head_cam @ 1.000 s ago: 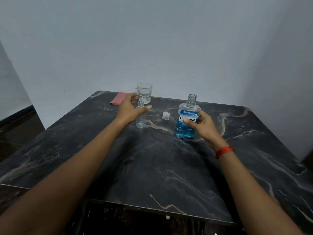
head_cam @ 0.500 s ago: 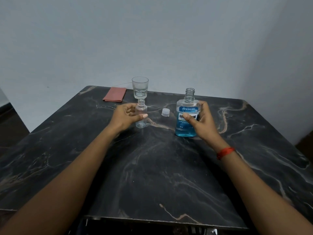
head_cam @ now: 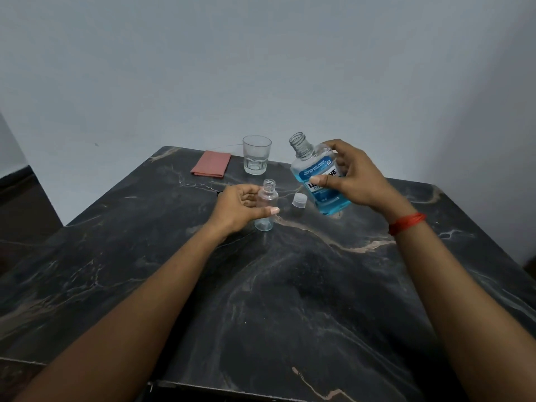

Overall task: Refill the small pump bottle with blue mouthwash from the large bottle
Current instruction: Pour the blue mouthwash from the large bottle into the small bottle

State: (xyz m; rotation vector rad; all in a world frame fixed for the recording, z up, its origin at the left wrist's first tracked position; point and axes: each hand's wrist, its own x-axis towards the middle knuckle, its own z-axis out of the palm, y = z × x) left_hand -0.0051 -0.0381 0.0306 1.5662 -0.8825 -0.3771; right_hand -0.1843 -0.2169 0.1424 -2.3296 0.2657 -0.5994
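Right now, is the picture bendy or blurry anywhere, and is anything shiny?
Head view: the wide lens bows the table edges; the large bottle in the right hand is sharp enough to read part of its label; soft dim light, faint shadows, mild sheen on the glass, no harsh glare.

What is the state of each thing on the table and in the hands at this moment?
large bottle: uncapped, lifted, tilted left, part full of blue liquid
small bottle: upright on the table, no pump, empty
white cap: off, lying on the table
glass: upright, seemingly a little clear liquid
pink cloth: folded, flat
right hand: gripping large bottle
left hand: holding small bottle
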